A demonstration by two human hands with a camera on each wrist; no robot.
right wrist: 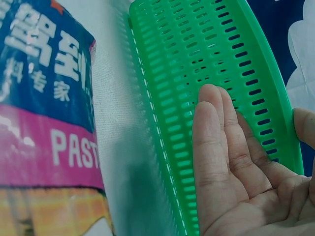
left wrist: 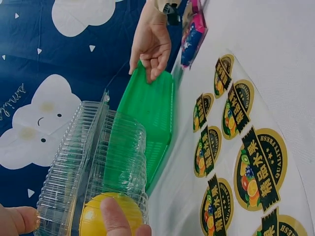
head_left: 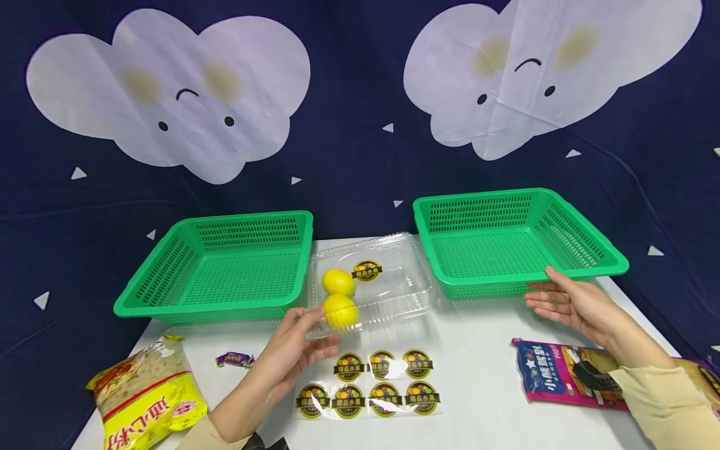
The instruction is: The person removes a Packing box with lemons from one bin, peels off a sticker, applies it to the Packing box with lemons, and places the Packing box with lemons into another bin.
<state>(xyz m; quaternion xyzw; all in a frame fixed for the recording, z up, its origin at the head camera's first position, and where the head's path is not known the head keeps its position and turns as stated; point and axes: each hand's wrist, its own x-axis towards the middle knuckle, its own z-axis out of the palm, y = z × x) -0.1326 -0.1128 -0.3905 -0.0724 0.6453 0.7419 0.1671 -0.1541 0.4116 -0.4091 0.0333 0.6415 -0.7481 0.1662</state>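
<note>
My left hand [head_left: 292,350] holds a clear plastic clamshell box [head_left: 396,278] by its near left corner, thumb on top and fingers below. Inside lie two lemons, one [head_left: 339,283] behind the other [head_left: 340,311], and a round fruit label [head_left: 367,270] shows on the box. In the left wrist view the thumb overlaps a lemon [left wrist: 110,214]. My right hand [head_left: 579,306] is at the near side of the right green basket [head_left: 523,275]. Its fingers [right wrist: 209,142] extend straight along the slotted outer wall, with the thumb [right wrist: 304,127] at the rim.
Another green basket [head_left: 214,309] stands at the left. A sheet of round fruit stickers [head_left: 368,414] lies in front of the box. A yellow pasta bag [head_left: 149,394] and a purple-wrapped candy [head_left: 235,359] lie left, a pink-and-blue pasta pack [head_left: 545,375] right. A dark cloud-patterned cloth [head_left: 354,81] hangs behind.
</note>
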